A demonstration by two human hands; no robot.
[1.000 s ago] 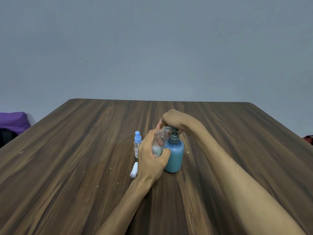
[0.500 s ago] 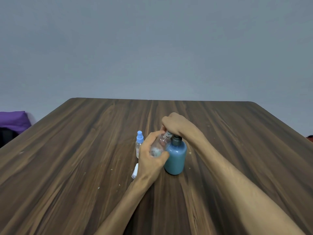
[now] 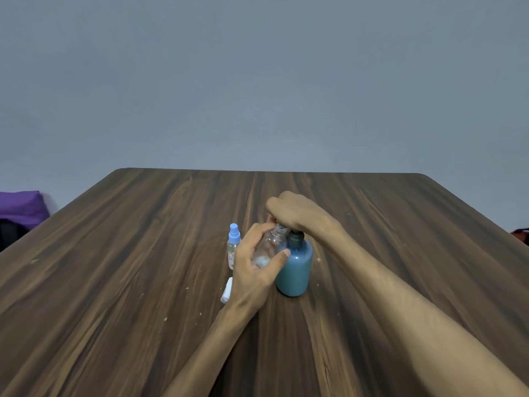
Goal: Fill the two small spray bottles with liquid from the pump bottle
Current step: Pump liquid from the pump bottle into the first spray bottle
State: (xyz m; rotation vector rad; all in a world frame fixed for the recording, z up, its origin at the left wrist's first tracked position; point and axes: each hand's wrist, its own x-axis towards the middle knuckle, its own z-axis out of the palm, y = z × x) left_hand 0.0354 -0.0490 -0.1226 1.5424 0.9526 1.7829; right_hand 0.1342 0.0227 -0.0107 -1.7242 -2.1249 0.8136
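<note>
A blue pump bottle [image 3: 296, 267] with a dark collar stands at the middle of the wooden table [image 3: 114, 267]. My right hand [image 3: 297, 213] lies curled over its pump head, which is hidden under the hand. My left hand [image 3: 254, 270] grips a small clear spray bottle [image 3: 270, 249], uncapped and tilted with its neck up at the pump. Some whitish liquid shows at its bottom. A second small spray bottle [image 3: 233, 247] with a light blue top stands upright just left of my left hand.
A small white cap [image 3: 226, 293] lies on the table beside my left wrist. Pale crumbs dot the wood near the front. A purple cushion [image 3: 21, 207] sits beyond the table's left edge, and a dark red thing [image 3: 519, 233] beyond its right edge.
My right hand has pressed lower on the pump head. The clear bottle in my left hand stays at the spout, tilted a little more upright.
</note>
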